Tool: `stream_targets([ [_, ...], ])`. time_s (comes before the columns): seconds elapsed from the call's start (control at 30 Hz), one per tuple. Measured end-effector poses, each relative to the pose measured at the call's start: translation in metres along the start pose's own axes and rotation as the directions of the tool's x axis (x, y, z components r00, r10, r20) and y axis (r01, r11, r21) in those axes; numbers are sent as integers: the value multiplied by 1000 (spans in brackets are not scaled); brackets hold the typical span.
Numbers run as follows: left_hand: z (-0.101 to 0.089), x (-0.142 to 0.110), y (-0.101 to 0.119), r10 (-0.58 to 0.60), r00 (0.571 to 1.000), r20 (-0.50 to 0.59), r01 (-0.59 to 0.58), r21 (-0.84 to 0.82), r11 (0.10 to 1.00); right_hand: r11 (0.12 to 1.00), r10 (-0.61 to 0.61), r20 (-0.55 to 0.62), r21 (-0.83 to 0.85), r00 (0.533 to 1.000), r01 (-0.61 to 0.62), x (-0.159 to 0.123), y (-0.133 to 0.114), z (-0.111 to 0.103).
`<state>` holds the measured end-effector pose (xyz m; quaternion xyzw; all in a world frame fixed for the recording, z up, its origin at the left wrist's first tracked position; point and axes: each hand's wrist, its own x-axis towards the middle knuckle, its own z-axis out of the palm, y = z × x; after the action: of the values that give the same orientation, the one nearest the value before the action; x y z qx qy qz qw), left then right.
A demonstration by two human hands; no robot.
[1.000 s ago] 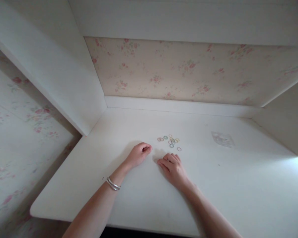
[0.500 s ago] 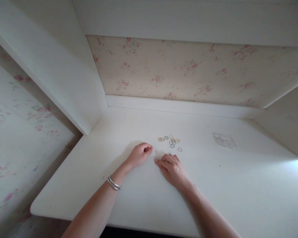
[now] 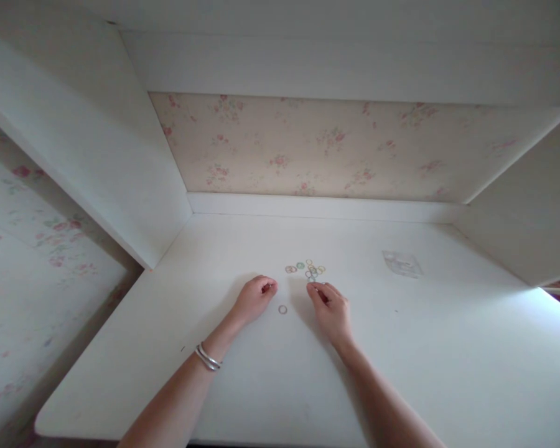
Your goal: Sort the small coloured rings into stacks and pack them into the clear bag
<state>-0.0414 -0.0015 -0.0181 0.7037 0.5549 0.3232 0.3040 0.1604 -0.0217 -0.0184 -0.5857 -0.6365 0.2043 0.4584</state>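
Observation:
Small thin coloured rings, like little elastic bands, lie on the white table. One pale pinkish ring sits alone between my hands. The main cluster of rings, yellowish and grey-green, lies just beyond my right fingertips. My left hand rests with thumb and fingers pinched together left of the rings; anything between its fingertips is too small to make out. With thumb and index finger pressed together, my right hand meets the near edge of the cluster and partly hides a ring there. Whether it grips that ring is unclear.
Beside the cluster lie a reddish pair of rings and a green ring. A clear plastic bag lies farther right. White panels and a floral-papered wall enclose the table at the back and sides.
My right hand has moved forward to the cluster's near edge, and its fingers have drawn together. A single ring now shows where its fingertips were. The view has shifted slightly; my left hand stays pinched.

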Motion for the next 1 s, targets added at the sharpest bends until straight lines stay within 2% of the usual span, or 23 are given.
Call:
stream_targets([
  [0.17,12,24,8,123,992,9,-122,175,977,991,106,-37,86,994,-102,7,8,-1],
  [0.37,23,52,13,115,993,33,-119,387,914,987,111,-12,119,994,-109,8,9,-3],
  [0.47,25,58,11,140,989,45,-147,404,903,985,105,-3,135,994,-104,9,9,-3],
  [0.6,23,59,6,188,982,14,-181,349,920,984,101,3,148,995,-101,11,11,-2],
  [0.8,13,45,2,204,978,-38,-191,228,955,984,101,13,148,995,-102,12,11,-3],
  [1.0,7,-5,10,195,981,11,-196,76,978,986,99,18,136,995,-101,12,11,-3],
])
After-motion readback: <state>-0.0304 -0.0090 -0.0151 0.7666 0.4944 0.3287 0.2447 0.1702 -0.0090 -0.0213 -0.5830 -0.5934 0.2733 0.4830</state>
